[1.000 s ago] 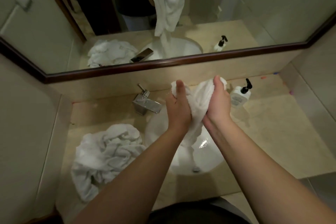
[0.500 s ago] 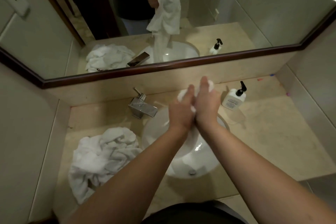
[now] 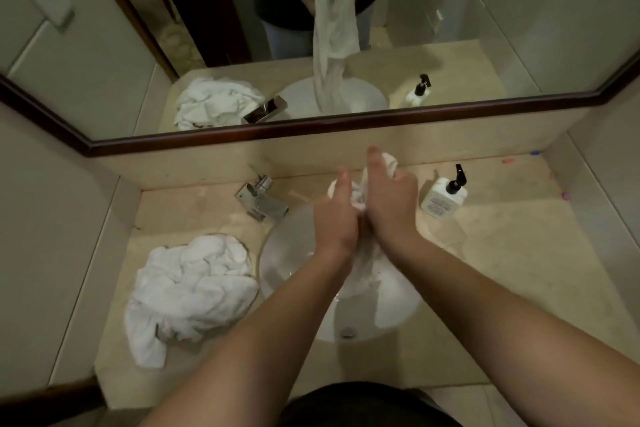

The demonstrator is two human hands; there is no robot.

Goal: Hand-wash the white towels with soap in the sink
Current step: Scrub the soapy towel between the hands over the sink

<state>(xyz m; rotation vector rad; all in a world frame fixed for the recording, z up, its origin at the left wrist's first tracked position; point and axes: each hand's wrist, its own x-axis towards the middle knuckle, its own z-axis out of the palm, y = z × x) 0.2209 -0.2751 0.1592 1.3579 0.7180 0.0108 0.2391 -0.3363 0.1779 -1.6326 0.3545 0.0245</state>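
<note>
Above the round white sink point(image 3: 287, 260), my left hand point(image 3: 337, 218) and my right hand point(image 3: 389, 199) grip a wet white towel point(image 3: 367, 270) between them. Both hands sit close together, palms facing each other, with the cloth bunched between them. A bit of towel sticks up past my fingertips, and its lower end hangs down into the basin. The mirror shows the same towel hanging from both hands. A heap of several white towels point(image 3: 190, 288) lies on the counter left of the sink. A white soap pump bottle point(image 3: 443, 196) with a black pump stands to the right.
A chrome faucet point(image 3: 263, 199) stands at the sink's back left. A framed mirror point(image 3: 311, 130) runs along the back wall. The beige stone counter point(image 3: 502, 270) extends right of the sink. Tiled walls close in on both sides. The drain point(image 3: 347, 332) shows at the basin's near side.
My hands have come closer together and lower over the sink, squeezing the towel into a tighter bunch. My right hand has slid forward past my left.
</note>
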